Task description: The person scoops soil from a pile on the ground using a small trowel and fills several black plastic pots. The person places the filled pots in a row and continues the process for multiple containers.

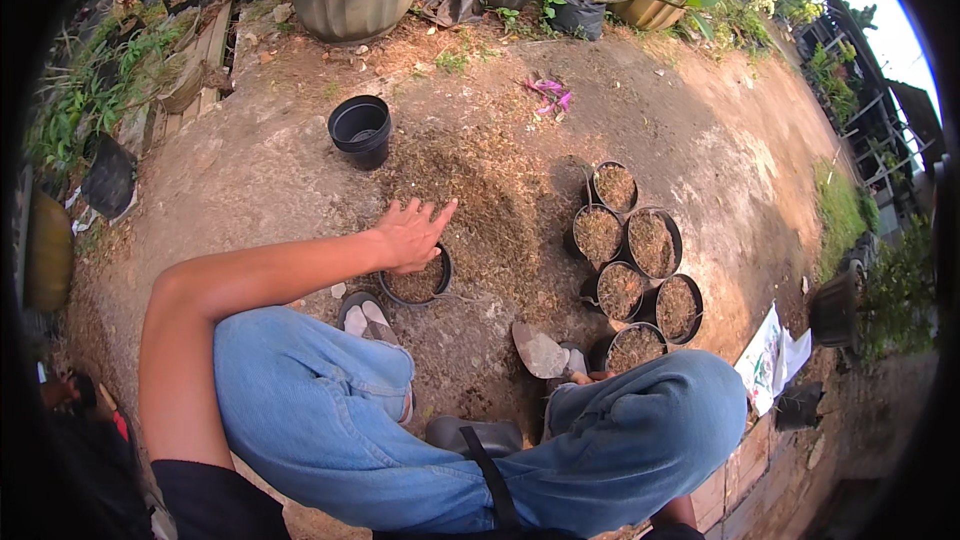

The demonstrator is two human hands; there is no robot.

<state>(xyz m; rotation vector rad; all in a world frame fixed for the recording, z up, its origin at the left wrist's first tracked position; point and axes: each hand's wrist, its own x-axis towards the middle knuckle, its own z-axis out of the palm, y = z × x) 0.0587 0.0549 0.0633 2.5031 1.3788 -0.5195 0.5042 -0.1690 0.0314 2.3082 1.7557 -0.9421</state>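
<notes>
My left hand (412, 235), fingers spread and apparently empty, is over a black pot (420, 287) of brown, loose potting mix, just beside a heap of the mix (490, 200) on the ground. My right hand (590, 377) is low on the right, partly hidden by my raised knee, closed on a metal trowel (537, 348) whose blade shows between my feet and the pots. An empty black pot (365, 148) stands upright beyond the heap. A cluster of several filled black pots (650, 240) stands to the right.
Large planters (350, 0) line the back, with pink petals (548, 92) on the concrete before them. Plants (95, 130) and boards (205, 60) edge the left. At right lie a white printed sack (765, 365) and a dark pot (832, 310). My bent knees (660, 410) frame the near ground.
</notes>
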